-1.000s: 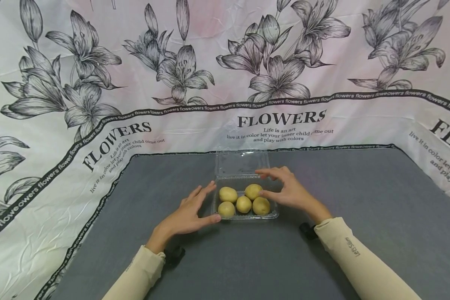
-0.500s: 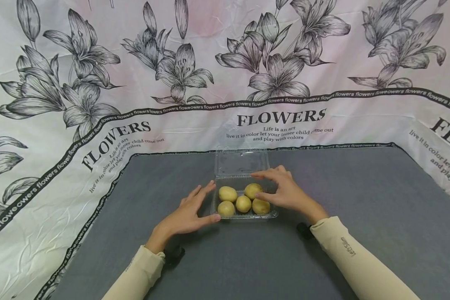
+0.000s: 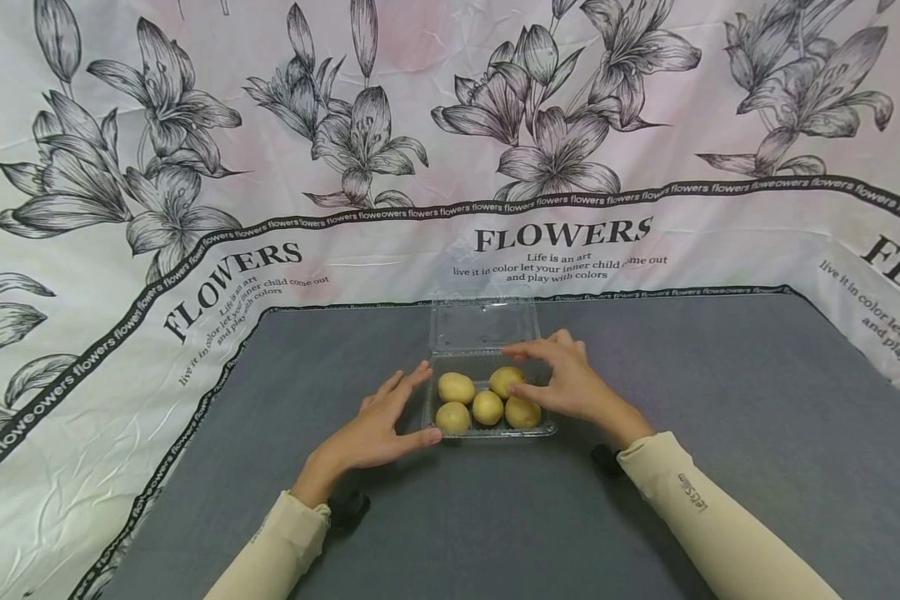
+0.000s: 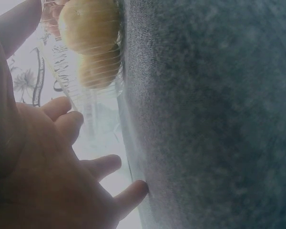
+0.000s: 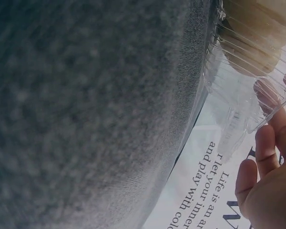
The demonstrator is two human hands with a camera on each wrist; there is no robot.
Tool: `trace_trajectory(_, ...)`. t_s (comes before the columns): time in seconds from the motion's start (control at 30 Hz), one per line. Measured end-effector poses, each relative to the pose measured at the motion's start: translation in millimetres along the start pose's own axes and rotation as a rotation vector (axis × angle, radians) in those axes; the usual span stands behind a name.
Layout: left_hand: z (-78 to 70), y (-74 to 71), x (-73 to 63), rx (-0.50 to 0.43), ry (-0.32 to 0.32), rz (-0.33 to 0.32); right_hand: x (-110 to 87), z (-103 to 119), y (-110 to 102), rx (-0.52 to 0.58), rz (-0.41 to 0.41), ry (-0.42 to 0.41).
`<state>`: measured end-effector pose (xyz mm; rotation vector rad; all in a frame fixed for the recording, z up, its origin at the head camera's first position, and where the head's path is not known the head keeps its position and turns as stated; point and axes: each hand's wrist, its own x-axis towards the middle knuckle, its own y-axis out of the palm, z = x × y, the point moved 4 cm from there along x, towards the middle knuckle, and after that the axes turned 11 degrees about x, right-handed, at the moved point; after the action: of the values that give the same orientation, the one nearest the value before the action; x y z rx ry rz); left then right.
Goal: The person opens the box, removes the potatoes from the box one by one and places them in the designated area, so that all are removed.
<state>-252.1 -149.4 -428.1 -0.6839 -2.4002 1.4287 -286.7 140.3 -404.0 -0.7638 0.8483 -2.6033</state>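
A clear plastic box sits mid-worktop, holding five yellow potatoes. The left hand is at its left side, fingers spread, grip empty. The right hand reaches over the right rim, grip loose around nothing, its thumb by the back-right potato; contact is unclear. Good handling probably means bracing the box lightly, without squeezing its thin walls. The box faces the person, its hinged lid raised at the far side; its long axis seems to run left-right, though foreshortening leaves doubt.
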Motion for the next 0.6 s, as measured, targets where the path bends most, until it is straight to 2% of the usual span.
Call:
trace_trajectory(0.3, 0.7, 0.8, 0.3, 0.003, -0.001, 0.009, 1.2, 2.5, 2.1, -0.044, -0.021, -0.020)
trace_trajectory(0.6, 0.9, 0.8, 0.8, 0.002, -0.003, 0.009, 3.3, 5.5, 5.2, -0.067, -0.004, 0.018)
